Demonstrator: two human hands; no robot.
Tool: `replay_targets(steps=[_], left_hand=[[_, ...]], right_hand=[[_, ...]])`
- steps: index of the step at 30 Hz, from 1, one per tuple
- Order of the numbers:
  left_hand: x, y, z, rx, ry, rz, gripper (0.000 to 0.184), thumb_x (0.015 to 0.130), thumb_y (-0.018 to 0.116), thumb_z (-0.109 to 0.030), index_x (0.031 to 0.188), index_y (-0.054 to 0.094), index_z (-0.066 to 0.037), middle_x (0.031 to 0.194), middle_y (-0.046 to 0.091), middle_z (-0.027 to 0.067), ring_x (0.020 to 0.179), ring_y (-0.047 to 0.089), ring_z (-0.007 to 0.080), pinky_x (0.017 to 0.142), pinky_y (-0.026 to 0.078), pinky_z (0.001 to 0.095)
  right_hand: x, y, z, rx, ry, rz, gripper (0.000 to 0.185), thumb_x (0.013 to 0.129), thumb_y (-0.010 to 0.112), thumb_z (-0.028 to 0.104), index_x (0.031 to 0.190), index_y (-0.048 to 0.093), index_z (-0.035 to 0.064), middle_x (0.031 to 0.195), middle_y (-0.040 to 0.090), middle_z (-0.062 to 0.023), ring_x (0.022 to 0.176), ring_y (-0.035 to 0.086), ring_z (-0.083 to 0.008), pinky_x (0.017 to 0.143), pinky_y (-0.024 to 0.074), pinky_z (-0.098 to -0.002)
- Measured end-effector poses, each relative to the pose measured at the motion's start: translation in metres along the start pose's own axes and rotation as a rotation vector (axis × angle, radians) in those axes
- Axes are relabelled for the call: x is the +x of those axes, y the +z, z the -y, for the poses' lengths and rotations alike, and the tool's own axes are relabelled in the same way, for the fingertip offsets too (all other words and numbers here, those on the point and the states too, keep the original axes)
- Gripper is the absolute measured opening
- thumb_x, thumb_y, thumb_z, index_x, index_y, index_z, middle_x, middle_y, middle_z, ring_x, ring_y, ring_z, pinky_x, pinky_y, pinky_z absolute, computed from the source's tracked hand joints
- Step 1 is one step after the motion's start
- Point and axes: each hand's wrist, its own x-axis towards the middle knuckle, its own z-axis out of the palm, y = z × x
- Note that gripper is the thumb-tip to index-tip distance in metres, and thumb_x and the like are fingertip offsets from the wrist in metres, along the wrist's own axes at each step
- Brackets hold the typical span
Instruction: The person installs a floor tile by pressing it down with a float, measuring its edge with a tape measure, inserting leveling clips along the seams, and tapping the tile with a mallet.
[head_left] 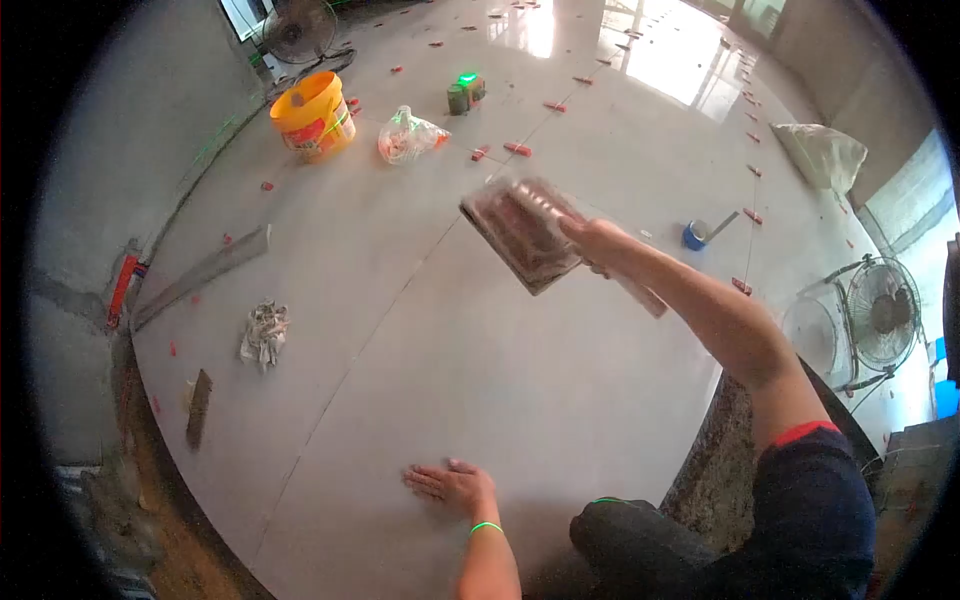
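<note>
My right hand (592,245) is closed around the handle of a brown rectangular hand float (515,240), a little blurred, which I hold tilted over the pale floor tiles (400,400). Its long flat face and edge point to the far left; whether it touches the tile I cannot tell. My left hand (455,487) lies flat on the tile near me, fingers stretched out, with nothing in it. A thin joint line runs between the tiles to its left. On the left part of the floor sit a crumpled rag (265,335) and a notched strip (199,410).
At the back stand an orange bucket (312,118), a plastic bag (408,138) and a green-lit laser level (466,92). Red levelling wedges (517,149) line the joints. Right of me are a blue tape roll (695,235) and a floor fan (882,312). The tile edge drops to rough ground (722,455).
</note>
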Motion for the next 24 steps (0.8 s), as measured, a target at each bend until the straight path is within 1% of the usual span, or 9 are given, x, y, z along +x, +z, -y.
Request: replay_targets(steps=[1,4,6,10,13,17,20,23,24], left_hand=[[-0.001,0.003,0.001,0.001,-0.007,0.006,0.071,0.090,0.037,-0.028,0.141,0.011,0.014,0.152,0.003,0.0277,0.142,-0.001,0.0384,0.116,0.002,0.0464],[0.003,0.010,0.003,0.037,-0.019,-0.024,0.071,0.091,0.037,-0.029,0.141,0.010,0.015,0.152,0.002,0.0282,0.142,-0.002,0.0384,0.116,0.001,0.0460],[0.001,0.007,-0.002,0.045,-0.025,-0.064,0.068,0.093,0.035,-0.029,0.143,0.010,0.010,0.152,0.004,0.0265,0.142,0.004,0.0384,0.115,0.005,0.0469],[0.003,0.016,0.001,0.009,-0.040,-0.056,0.070,0.092,0.038,-0.031,0.143,0.011,0.010,0.152,0.006,0.0258,0.142,0.005,0.0379,0.115,0.006,0.0471],[0.006,0.030,0.008,0.046,0.006,-0.129,0.069,0.093,0.037,-0.030,0.143,0.012,0.010,0.153,0.005,0.0252,0.142,0.006,0.0370,0.115,0.006,0.0470],[0.005,0.034,0.006,0.129,0.004,-0.064,0.067,0.095,0.034,-0.031,0.143,0.013,0.011,0.152,0.005,0.0257,0.142,0.005,0.0375,0.115,0.007,0.0472],[0.008,0.038,0.010,0.129,-0.024,-0.134,0.067,0.096,0.032,-0.034,0.144,0.012,0.008,0.152,0.009,0.0242,0.142,0.008,0.0369,0.115,0.010,0.0469],[0.012,0.047,0.018,0.159,0.003,-0.140,0.067,0.096,0.031,-0.035,0.144,0.014,0.009,0.152,0.010,0.0241,0.142,0.010,0.0356,0.115,0.010,0.0456],[0.015,0.046,0.018,0.189,-0.005,-0.130,0.065,0.097,0.028,-0.036,0.143,0.016,0.009,0.152,0.011,0.0243,0.142,0.011,0.0349,0.115,0.010,0.0460]], right_hand=[[-0.031,-0.012,0.006,-0.008,0.040,-0.033,0.059,0.093,0.040,0.055,0.073,0.055,0.0016,0.056,0.049,-0.0043,0.050,0.048,-0.0167,0.048,0.0413,-0.0356],[-0.062,-0.012,-0.070,-0.170,-0.522,-0.275,0.062,0.094,0.038,0.054,0.075,0.056,-0.0024,0.059,0.053,-0.0078,0.057,0.054,-0.0198,0.056,0.0457,-0.0388],[-0.042,0.042,-0.149,-0.224,-0.589,-0.340,0.058,0.094,0.040,0.050,0.078,0.058,-0.0033,0.062,0.057,-0.0125,0.060,0.059,-0.0234,0.059,0.0478,-0.0415],[0.002,0.091,-0.116,-0.322,-0.132,0.079,0.050,0.091,0.045,0.048,0.093,0.063,0.0010,0.067,0.062,-0.0179,0.056,0.061,-0.0288,0.049,0.0483,-0.0396],[0.000,0.103,-0.103,-0.302,-0.168,0.034,0.063,0.094,0.036,0.052,0.088,0.060,-0.0058,0.067,0.062,-0.0180,0.055,0.062,-0.0305,0.048,0.0520,-0.0415],[-0.070,0.098,-0.182,-0.241,0.018,0.190,0.068,0.094,0.034,0.054,0.083,0.060,-0.0080,0.070,0.062,-0.0214,0.062,0.064,-0.0315,0.051,0.0515,-0.0428],[-0.133,0.081,-0.204,-0.105,0.107,0.135,0.068,0.094,0.035,0.056,0.083,0.059,-0.0067,0.067,0.061,-0.0182,0.060,0.062,-0.0303,0.055,0.0515,-0.0440],[-0.164,0.023,-0.160,-0.004,0.205,0.245,0.065,0.094,0.034,0.058,0.087,0.058,-0.0022,0.064,0.055,-0.0109,0.057,0.057,-0.0239,0.060,0.0506,-0.0408],[-0.175,0.011,-0.165,-0.038,0.108,0.204,0.062,0.095,0.035,0.056,0.088,0.058,-0.0011,0.064,0.055,-0.0101,0.056,0.055,-0.0216,0.057,0.0493,-0.0392]])
